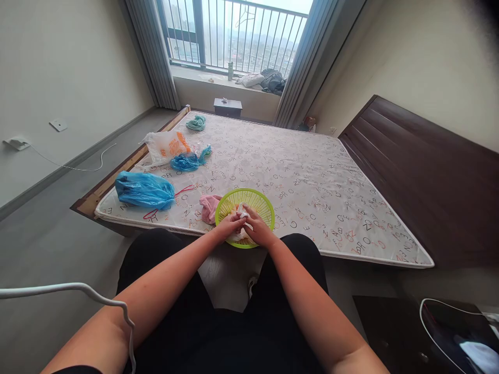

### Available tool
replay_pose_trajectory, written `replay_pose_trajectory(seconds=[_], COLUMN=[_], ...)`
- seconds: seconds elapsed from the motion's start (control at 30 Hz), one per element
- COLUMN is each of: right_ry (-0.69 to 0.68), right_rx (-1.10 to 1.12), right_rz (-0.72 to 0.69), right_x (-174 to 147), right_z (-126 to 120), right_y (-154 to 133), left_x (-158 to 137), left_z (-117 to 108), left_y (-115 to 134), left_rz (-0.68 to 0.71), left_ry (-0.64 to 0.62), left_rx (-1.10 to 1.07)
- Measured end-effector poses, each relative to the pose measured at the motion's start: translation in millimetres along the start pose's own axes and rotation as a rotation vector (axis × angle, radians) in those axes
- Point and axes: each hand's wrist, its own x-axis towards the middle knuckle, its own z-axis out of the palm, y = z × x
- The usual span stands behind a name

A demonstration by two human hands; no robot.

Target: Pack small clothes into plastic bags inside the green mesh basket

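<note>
The left hand [231,225] and right hand [258,227] are gripping a white wad [243,212], nearly closed, over the basket [265,204] — it is sitting at the mattress [312,192] edge, pale contents [238,237] partly showing.

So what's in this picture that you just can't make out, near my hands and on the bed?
All in the head view:
- Small white thing: mostly covered by the fingers of your left hand and right hand.
- Green basket: your hands hide part of its contents.
- Large blue bag: its bunched plastic hides any contents.
- Pink cloth: its right end is hidden by the basket.
</note>
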Motion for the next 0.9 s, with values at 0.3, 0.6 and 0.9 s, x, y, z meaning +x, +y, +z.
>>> replay_pose_trajectory(seconds=[0.3,0.6,0.9], right_ry=[-0.004,0.009,0.07], right_rx=[-0.005,0.009,0.072], right_rz=[-0.006,-0.027,-0.021], right_x=[1.1,0.9,0.5], right_z=[2.2,3.9,1.1], right_y=[2.5,5.5,5.5], left_x=[3.6,2.7,6.4], left_z=[0.5,1.0,-3.4], left_y=[-0.7,-1.0,-3.8], left_rz=[0.012,0.018,0.037], left_ry=[0.004,0.022,0.071], left_rx=[0.051,0.036,0.044])
